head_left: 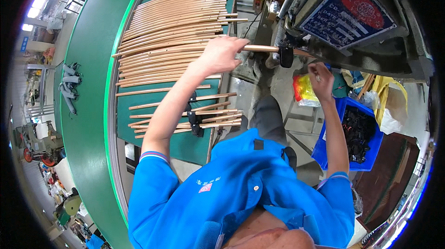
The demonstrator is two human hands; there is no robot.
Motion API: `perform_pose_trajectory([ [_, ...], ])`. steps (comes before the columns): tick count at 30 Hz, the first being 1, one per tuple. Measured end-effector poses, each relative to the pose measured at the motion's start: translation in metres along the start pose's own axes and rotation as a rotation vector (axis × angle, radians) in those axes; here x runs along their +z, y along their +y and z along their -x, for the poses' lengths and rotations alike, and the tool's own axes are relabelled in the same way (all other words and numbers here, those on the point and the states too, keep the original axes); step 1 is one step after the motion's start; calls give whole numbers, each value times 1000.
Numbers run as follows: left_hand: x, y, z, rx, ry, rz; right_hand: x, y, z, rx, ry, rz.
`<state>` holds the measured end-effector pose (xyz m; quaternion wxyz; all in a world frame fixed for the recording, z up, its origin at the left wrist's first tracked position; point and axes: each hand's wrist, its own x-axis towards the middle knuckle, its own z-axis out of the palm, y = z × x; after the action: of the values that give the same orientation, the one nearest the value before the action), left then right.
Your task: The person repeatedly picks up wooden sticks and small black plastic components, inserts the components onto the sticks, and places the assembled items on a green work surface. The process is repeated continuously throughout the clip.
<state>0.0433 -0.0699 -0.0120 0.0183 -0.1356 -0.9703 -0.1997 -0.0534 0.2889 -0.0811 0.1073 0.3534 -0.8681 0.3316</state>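
My left hand [222, 55] is closed around a copper-coloured tube [260, 48] that reaches right toward the machine [296, 22]. At the tube's far end sits a black fitting [286, 57], close under the machine's edge. To the right of that fitting my right hand [321, 78] is raised with its fingers curled together; whatever it may hold is too small to make out. Many similar tubes [171, 31] lie side by side on a green-topped table [162, 154] below my left hand. Nearer me are several tubes with black fittings [195, 124] among them.
A blue bin [320, 151] of black parts stands by my right forearm. Beyond it are a yellow bag [394, 96] and a red-and-yellow plastic bag [304, 91]. A long green conveyor [92, 110] runs along the left, with grey parts [69, 84] on it. A brown board [389, 179] lies at right.
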Motion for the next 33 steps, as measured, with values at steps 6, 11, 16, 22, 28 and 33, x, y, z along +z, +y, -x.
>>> perform_pose_trajectory([
  [6, 14, 20, -4, -78, 100, -33, 115, 78, -49, 300, -315, 484],
  [11, 17, 19, -16, -53, 28, 54, 150, 205, -42, 367, -202, 283],
  [16, 10, 21, -8, -29, 100, 24, 165, 238, -41, -38, -42, 278],
  [22, 29, 10, 83, -71, 197, 173, 142, 161, -55, 230, -183, -50],
  [28, 91, -52, 307, -440, -130, 119, 138, 95, -65, 469, -14, -119],
  [33, 95, -121, 315, -361, -255, 190, 133, 164, -40, 189, 59, 287],
])
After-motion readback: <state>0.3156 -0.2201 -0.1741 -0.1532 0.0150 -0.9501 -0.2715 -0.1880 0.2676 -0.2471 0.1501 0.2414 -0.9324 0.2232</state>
